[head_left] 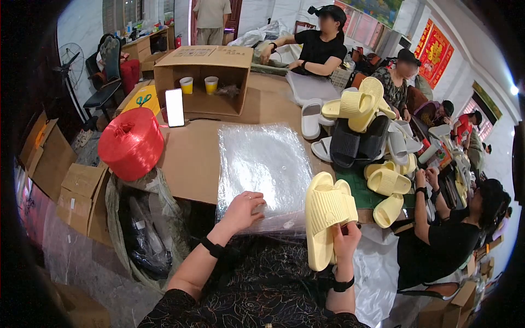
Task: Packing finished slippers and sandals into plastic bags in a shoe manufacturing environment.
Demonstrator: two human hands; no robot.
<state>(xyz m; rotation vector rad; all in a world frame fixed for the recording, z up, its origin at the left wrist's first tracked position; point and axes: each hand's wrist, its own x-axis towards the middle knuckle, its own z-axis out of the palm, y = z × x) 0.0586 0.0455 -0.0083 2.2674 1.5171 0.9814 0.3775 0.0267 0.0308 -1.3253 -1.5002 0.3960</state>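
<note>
In my right hand (345, 241) is a pair of pale yellow slippers (324, 216), held upright with the two pressed together, my fingers gripping them at the strap. A stack of clear plastic bags (262, 156) lies flat in front of me on the cardboard-covered table. My left hand (244, 212) is at the near edge of that stack, its fingers curled and pinching the top plastic bag, whose near edge looks wrinkled and slightly raised. The tips of the left fingers are partly hidden.
Yellow, black and white slippers (361, 136) are heaped to the right. A roll of red plastic twine (131, 143), a phone (175, 108) and an open carton (202, 54) with two cups stand left. Below the twine, a sack (117, 229) holds wrapped items. A co-worker (454, 235) sits close right.
</note>
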